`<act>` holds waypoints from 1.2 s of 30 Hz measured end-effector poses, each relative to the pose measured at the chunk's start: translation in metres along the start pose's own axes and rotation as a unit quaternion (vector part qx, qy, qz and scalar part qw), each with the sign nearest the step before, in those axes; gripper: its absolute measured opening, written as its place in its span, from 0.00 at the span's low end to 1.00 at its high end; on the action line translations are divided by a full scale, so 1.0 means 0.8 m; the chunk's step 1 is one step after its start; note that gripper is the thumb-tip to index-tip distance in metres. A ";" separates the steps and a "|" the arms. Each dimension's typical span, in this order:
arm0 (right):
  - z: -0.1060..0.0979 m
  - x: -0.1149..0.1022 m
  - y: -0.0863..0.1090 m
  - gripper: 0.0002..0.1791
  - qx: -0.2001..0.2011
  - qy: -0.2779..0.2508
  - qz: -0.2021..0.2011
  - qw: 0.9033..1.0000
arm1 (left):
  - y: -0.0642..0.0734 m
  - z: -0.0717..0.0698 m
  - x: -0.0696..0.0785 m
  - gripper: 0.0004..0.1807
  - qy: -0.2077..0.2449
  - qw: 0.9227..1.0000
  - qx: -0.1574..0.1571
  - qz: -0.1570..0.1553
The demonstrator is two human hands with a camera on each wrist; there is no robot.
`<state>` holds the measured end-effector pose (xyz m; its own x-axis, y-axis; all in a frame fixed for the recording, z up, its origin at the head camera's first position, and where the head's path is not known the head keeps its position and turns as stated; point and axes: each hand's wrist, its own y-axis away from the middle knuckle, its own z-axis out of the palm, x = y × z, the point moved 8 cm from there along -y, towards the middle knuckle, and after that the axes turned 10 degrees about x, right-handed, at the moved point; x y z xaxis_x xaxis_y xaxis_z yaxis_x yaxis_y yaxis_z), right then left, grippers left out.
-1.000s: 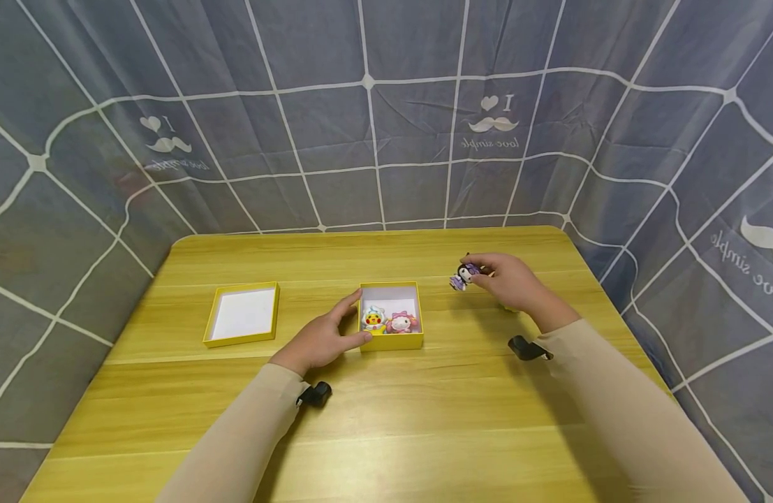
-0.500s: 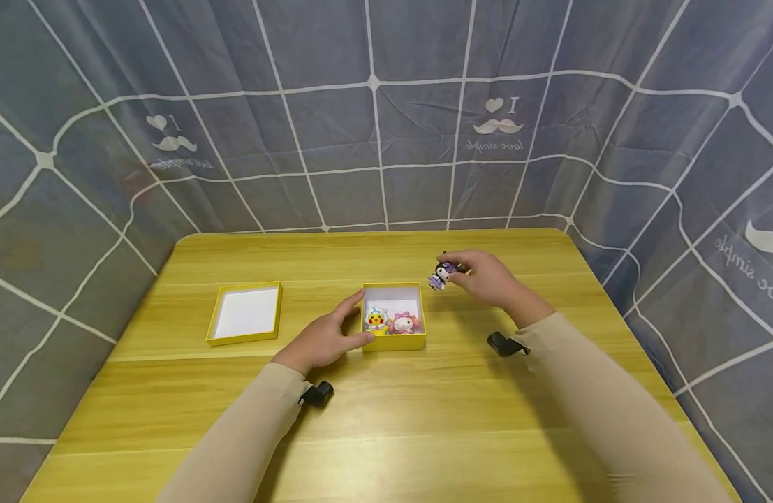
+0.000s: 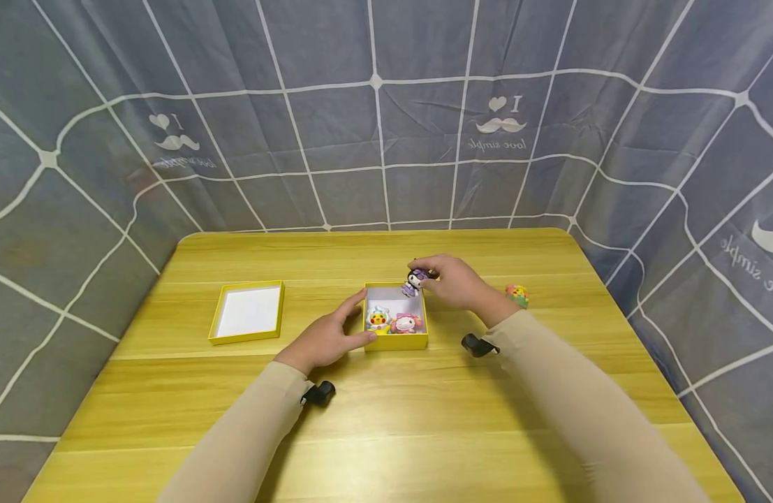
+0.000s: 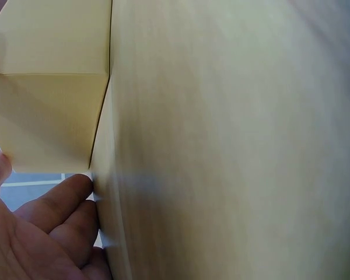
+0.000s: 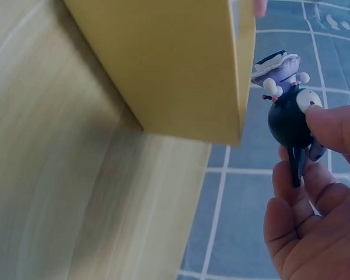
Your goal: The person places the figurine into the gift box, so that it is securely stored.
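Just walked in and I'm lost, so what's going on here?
A person's right grip pinches a purple figurine near the far right corner of an open yellow box. The left grip holds the box. Inside are a yellow-faced figurine and a pink one. A colorful figurine sits off right; the apparent lid lies left.

a grey-blue, white-gridded curtain (image 3: 417,195) hangs behind and along both sides of a yellowish wooden table (image 3: 386,419) with rounded far corners (image 3: 189,239); the curtain bears white hearts (image 3: 497,103), moustaches (image 3: 502,126) and mirrored lettering (image 3: 498,144).
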<state>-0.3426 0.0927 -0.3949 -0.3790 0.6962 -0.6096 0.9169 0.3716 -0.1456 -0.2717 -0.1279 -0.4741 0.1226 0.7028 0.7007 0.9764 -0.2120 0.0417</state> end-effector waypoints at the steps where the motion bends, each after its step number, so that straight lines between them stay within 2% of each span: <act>1: 0.003 -0.002 -0.001 0.22 -0.001 -0.002 0.000 1.000 | 0.000 0.000 0.000 0.52 0.000 1.000 0.000 0.000; 8: 0.025 -0.013 -0.009 0.23 -0.018 0.000 0.002 1.000 | 0.001 -0.001 0.001 0.52 -0.002 1.000 0.000 -0.001; 20: 0.047 -0.031 -0.015 0.22 -0.038 0.003 0.001 0.999 | 0.000 0.001 -0.002 0.52 -0.003 1.000 0.000 -0.002; 36: 0.057 -0.035 -0.017 0.21 -0.043 0.030 -0.003 0.999 | -0.001 0.002 -0.004 0.52 -0.008 1.000 0.002 -0.001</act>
<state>-0.3390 0.0402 -0.4114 -0.3931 0.7283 -0.5613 0.9015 0.4254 -0.0795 -0.2725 -0.1290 -0.4773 0.1238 0.7138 0.6894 0.9771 -0.2086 0.0406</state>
